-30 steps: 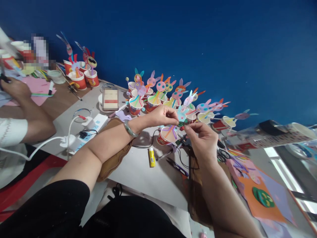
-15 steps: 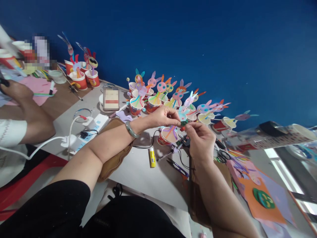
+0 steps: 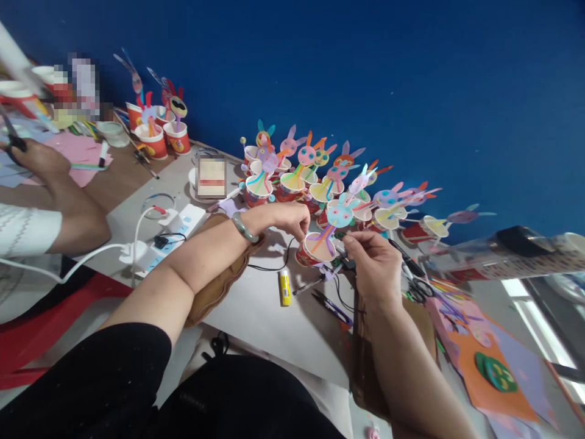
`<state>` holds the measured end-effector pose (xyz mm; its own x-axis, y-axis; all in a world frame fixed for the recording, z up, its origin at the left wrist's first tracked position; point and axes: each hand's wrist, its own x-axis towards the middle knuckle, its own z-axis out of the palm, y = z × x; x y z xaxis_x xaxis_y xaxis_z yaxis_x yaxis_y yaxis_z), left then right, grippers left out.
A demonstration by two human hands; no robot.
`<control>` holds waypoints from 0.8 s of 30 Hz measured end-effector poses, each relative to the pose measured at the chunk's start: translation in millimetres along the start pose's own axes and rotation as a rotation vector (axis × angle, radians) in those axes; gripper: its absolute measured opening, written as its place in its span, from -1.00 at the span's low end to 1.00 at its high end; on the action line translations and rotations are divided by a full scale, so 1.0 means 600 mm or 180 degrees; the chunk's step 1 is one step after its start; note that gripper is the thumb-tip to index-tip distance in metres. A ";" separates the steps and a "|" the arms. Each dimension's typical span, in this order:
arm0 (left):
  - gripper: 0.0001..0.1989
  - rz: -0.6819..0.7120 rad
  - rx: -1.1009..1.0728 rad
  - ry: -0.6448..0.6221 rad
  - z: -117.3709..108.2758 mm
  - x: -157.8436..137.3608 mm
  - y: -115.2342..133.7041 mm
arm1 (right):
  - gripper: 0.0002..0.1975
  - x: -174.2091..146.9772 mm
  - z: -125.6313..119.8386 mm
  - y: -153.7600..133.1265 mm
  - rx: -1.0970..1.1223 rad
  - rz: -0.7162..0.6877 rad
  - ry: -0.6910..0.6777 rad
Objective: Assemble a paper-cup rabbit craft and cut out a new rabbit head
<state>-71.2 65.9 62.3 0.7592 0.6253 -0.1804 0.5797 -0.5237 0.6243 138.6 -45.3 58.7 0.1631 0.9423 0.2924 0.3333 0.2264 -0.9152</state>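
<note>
My left hand (image 3: pixel 292 218), with a bracelet on its wrist, is closed with its fingertips at the left rim of a red paper cup (image 3: pixel 307 255). From this cup rises a light-blue paper bunny head (image 3: pixel 340 211) on purple and orange strips. To the right, my right hand (image 3: pixel 375 259) pinches a small dark green piece (image 3: pixel 340 235) between thumb and forefinger, close beside the cup. The piece is too small to make out fully. A yellow glue stick (image 3: pixel 284 288) and a craft knife (image 3: pixel 333 308) lie on the table in front of the cup.
Several cups with paper bunnies (image 3: pixel 306 156) stand along the blue wall. A power strip (image 3: pixel 176 235) lies left, near a co-worker's hand (image 3: pixel 43 161) with scissors. Black-handled scissors (image 3: pixel 421 288), orange paper (image 3: pixel 491 372) and a green round stack (image 3: pixel 498 372) lie right.
My left hand has let go of the small green piece and moved down and left to the cup's rim. My right hand keeps hold of the piece. The view has shifted slightly.
</note>
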 end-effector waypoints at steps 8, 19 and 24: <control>-0.83 0.0019 -0.0068 -0.0125 0.002 -0.002 0.008 | -0.73 -0.022 0.023 -0.009 -0.0031 0.0353 -0.0756; -0.84 0.0002 -0.0030 -0.0206 0.008 0.002 0.014 | -0.79 -0.053 0.046 0.025 -0.0380 0.0046 -0.1187; -0.90 0.0028 -0.0026 -0.0236 0.009 0.002 0.014 | -0.79 -0.052 0.043 0.023 -0.0449 0.0270 -0.1201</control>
<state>-63.9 58.9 63.2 0.7843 0.5760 -0.2304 0.5706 -0.5241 0.6323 114.4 -65.4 29.7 -0.1477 0.9864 0.0715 0.4615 0.1327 -0.8771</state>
